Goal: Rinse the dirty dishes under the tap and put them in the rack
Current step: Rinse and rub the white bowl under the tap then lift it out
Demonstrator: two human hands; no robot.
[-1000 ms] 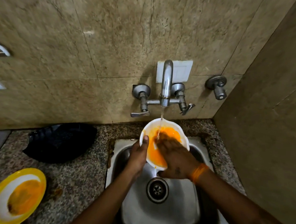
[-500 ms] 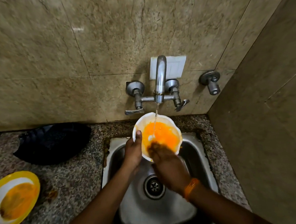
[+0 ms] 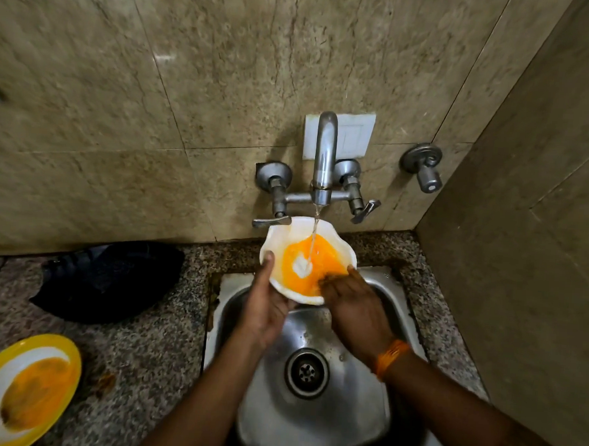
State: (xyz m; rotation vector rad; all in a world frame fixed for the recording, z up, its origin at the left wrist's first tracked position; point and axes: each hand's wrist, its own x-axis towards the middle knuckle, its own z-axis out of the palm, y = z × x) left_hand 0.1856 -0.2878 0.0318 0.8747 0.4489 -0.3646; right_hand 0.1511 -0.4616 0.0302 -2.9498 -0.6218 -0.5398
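Observation:
A white bowl (image 3: 287, 237) smeared with orange sauce is tilted over the steel sink (image 3: 313, 414), right under the running tap (image 3: 325, 156). Water strikes the bowl's middle, where a small patch shows white. My left hand (image 3: 264, 310) grips the bowl's left rim with the thumb on the inside. My right hand (image 3: 355, 308) has its fingers in the bowl at the lower right, on the orange smear. A yellow-rimmed plate (image 3: 21, 392) with orange residue lies on the counter at the lower left.
A black cloth-like object (image 3: 109, 281) lies on the speckled granite counter (image 3: 149, 358) left of the sink. A second wall valve (image 3: 424, 166) sticks out at the right, near the tiled corner wall. No rack is in view.
My right hand has slid from the bowl's middle down to its lower right edge, uncovering more of the orange inside. A white patch has appeared where the water lands.

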